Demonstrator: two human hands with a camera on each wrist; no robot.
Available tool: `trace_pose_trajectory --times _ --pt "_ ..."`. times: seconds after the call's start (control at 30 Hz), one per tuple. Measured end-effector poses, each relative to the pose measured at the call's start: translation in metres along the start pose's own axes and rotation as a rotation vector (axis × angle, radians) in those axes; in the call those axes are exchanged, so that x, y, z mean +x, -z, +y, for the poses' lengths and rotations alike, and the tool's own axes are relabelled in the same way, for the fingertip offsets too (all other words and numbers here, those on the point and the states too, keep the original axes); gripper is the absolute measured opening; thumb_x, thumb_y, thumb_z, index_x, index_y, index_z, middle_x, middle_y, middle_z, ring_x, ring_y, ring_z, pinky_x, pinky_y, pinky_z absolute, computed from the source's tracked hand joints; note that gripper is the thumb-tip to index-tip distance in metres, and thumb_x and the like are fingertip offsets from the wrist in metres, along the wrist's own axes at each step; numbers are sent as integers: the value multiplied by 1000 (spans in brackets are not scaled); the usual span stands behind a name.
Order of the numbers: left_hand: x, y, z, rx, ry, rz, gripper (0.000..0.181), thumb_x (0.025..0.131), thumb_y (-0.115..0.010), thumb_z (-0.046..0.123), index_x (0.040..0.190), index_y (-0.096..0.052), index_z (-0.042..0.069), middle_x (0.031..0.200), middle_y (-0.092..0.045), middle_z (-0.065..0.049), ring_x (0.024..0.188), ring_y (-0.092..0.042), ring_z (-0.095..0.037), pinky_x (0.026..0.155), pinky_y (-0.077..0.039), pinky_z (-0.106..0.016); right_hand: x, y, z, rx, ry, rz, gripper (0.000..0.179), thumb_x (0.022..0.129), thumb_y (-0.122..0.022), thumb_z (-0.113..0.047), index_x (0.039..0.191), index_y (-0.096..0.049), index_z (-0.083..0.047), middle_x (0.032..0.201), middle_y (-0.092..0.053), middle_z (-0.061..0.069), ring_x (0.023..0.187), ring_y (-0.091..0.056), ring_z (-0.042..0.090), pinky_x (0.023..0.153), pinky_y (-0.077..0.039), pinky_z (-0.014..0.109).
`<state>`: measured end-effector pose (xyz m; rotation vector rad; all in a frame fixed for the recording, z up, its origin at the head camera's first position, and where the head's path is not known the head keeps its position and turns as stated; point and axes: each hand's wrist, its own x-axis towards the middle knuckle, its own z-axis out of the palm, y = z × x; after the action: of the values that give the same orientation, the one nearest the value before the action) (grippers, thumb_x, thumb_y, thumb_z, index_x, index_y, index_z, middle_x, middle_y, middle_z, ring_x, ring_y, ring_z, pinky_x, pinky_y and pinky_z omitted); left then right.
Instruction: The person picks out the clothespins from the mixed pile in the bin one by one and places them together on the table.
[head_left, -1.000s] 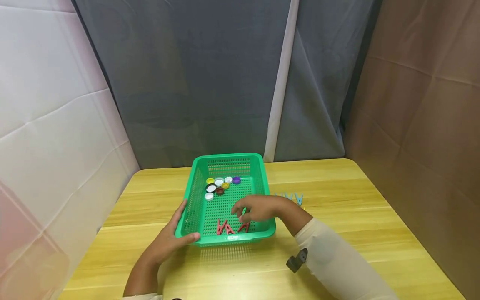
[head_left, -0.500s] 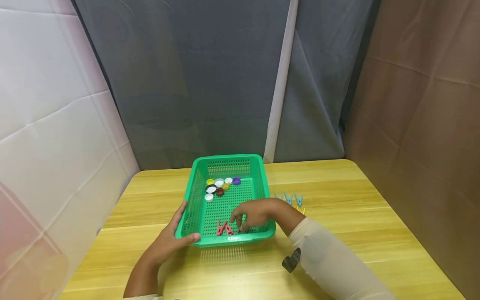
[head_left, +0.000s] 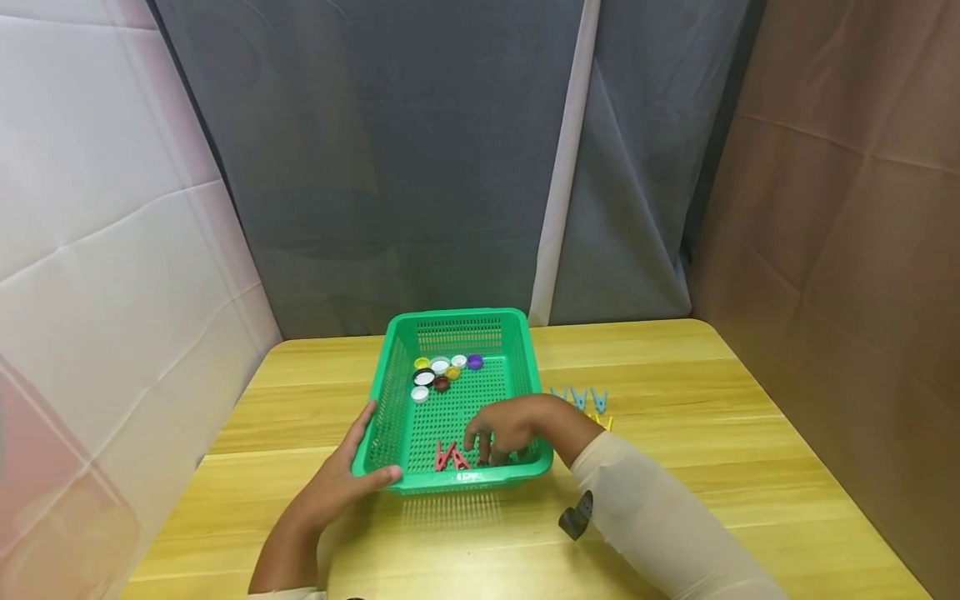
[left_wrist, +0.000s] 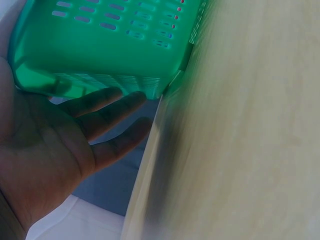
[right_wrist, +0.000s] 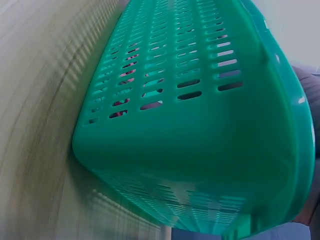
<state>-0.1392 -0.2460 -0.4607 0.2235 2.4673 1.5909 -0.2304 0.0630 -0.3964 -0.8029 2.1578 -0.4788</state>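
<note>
A green plastic basket (head_left: 531,367) stands on the wooden table. My left hand (head_left: 333,479) lies against its near left corner, thumb over the front rim and the other fingers stretched along the outer side. In the left wrist view, these fingers (left_wrist: 112,117) look fairly straight against the green wall. Inside, near the front, my right hand (head_left: 508,427) reaches down with bent fingers over a red clothespin (head_left: 481,461), mostly hidden beneath them; I cannot tell whether they pinch it. Two more red clothespins (head_left: 452,457) lie to its left. The right wrist view shows the basket wall (right_wrist: 190,135), with the fingers hidden.
Several bottle caps, among them a purple cap (head_left: 475,362) and a brown cap (head_left: 442,383), lie at the back left of the basket floor. Outside, right of the basket, are blue clothespins (head_left: 598,400) and yellow clothespins (head_left: 606,423). Cloth hangs behind the table and along both sides.
My right hand has lowered toward the basket's front and now covers most of the rightmost red clothespin. The left hand stays at the corner; the basket has not visibly moved.
</note>
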Motion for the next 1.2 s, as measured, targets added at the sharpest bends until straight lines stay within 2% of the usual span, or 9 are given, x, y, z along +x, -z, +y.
trace_pose_trajectory --times 0.27,0.53,0.7,0.87,1.07,1.2 --pt "1 0 0 -3 1 3 117 96 -81 31 177 3 36 183 -4 -25 163 -21 -59 123 -30 -79 5 -3 -2 17 -58 -28 39 105 -65 0 141 -69 -13 134 -76 8 120 -73 25 93 -66 47" --pt "1 0 -1 -15 -24 -4 115 97 -79 30 177 3 35 184 -4 -24 162 -23 -59 123 -31 -79 7 -6 -4 -129 -13 12 36 105 -67 1 139 -72 -10 128 -79 7 123 -73 22 104 -60 36" --pt "0 0 0 -14 -12 -5 115 97 -79 30 177 4 36 183 -4 -25 162 -23 -59 122 -31 -79 5 -5 -4 -100 -12 34 47 101 -70 5 145 -67 -9 114 -81 3 112 -74 15 93 -60 29" --pt "0 0 0 -10 -9 -5 115 97 -79 30 177 4 36 183 -3 -25 163 -22 -60 122 -31 -79 7 -3 -2 -52 46 97 56 94 -78 8 147 -66 -7 101 -73 0 91 -67 10 76 -54 24" --pt "0 0 1 -9 -12 -8 115 97 -79 31 177 4 36 184 -3 -25 163 -21 -60 122 -30 -81 9 -2 2 -11 148 191 65 89 -86 4 149 -63 -5 110 -71 11 83 -59 10 74 -52 23" --pt "0 0 0 -11 -12 -10 115 98 -79 31 177 4 35 184 -3 -25 163 -21 -61 122 -30 -81 9 -3 4 8 204 273 65 91 -86 3 151 -61 -3 108 -69 10 82 -60 11 76 -52 24"
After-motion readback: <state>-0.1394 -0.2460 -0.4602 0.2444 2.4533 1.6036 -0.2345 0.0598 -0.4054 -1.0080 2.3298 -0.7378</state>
